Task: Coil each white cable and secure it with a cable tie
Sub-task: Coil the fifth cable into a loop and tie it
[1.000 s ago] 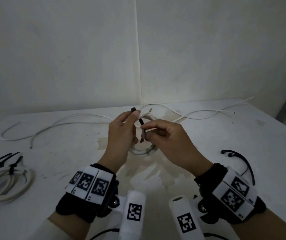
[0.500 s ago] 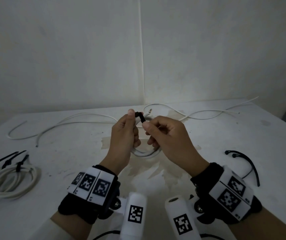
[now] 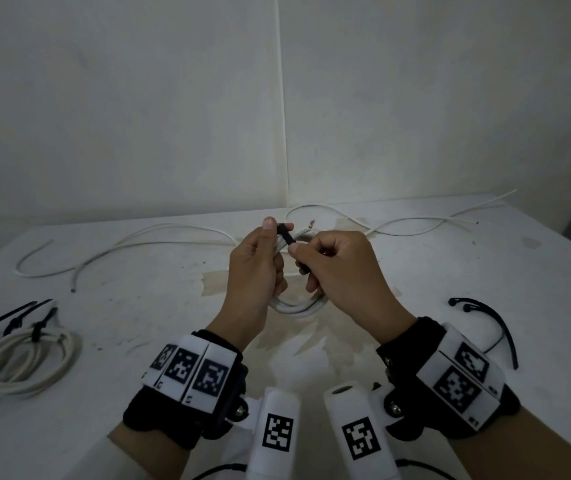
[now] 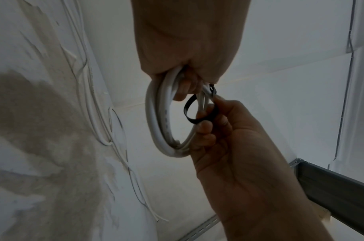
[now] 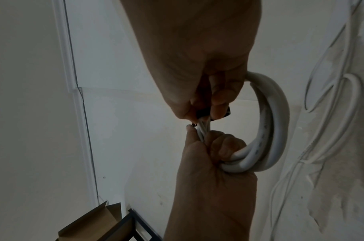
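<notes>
The left hand's fingers (image 5: 224, 146) curl tight around the small coil of white round cable (image 4: 158, 124), thumb up at the frame's centre in the head view, while the right hand (image 3: 343, 271) pinches the thin black plastic cable tie (image 4: 189, 110), which loops loosely round one side of the coil. The coil hangs between the two hands, above the stained white table (image 3: 415, 278). Judging from this, the tie's loop is not yet snug; if the pinch slips before it tightens, the springy turns could fan apart and the bare cable end (image 3: 311, 223) could pop free. The left hand (image 3: 256, 268) is raised with its wrist bent back toward the person; the right sits just beside it, knuckles up, fingers folded inward. Two loose white cables (image 3: 138, 240) lie across the upper table.
</notes>
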Tool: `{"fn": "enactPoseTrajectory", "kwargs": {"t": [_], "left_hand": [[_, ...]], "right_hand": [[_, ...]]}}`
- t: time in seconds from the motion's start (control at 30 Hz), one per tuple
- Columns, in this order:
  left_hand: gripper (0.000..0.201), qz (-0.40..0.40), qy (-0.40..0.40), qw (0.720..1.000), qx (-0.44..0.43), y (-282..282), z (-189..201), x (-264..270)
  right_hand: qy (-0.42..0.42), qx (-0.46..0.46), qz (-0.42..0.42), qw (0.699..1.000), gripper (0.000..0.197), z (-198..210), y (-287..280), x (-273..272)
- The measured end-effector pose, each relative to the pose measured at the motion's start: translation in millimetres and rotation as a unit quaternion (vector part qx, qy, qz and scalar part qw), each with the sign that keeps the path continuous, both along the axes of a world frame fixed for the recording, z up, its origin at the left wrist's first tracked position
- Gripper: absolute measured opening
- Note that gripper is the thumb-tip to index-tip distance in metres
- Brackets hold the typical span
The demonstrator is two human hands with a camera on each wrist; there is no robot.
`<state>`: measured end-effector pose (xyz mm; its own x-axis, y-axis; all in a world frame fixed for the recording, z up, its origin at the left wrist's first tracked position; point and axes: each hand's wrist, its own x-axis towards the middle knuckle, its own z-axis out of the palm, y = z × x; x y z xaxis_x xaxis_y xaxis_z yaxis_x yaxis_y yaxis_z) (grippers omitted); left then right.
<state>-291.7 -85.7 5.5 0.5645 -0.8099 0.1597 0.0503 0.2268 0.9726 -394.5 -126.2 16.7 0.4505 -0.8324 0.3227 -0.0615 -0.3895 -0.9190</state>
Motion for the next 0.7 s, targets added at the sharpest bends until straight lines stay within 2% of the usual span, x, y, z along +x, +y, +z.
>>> {"fn": "enactPoseTrajectory", "kwargs": {"t": [0.4, 0.53, 0.7], "left_hand": [[0.029, -0.001, -0.029, 1.0, -0.002, 1, -1, -3], [0.027, -0.014, -0.049, 0.999, 0.002, 2, 0, -6], [0.028, 0.008, -0.017, 0.999, -0.027, 2, 12, 4]], "right_hand": [[-0.007, -0.014, 0.003, 1.0, 0.026, -1, 1, 1], [-0.024, -0.021, -0.037, 0.999, 0.028, -1, 0, 6], [-0.029, -0.044, 0.003, 0.999, 0.014, -3, 8, 8]]}}
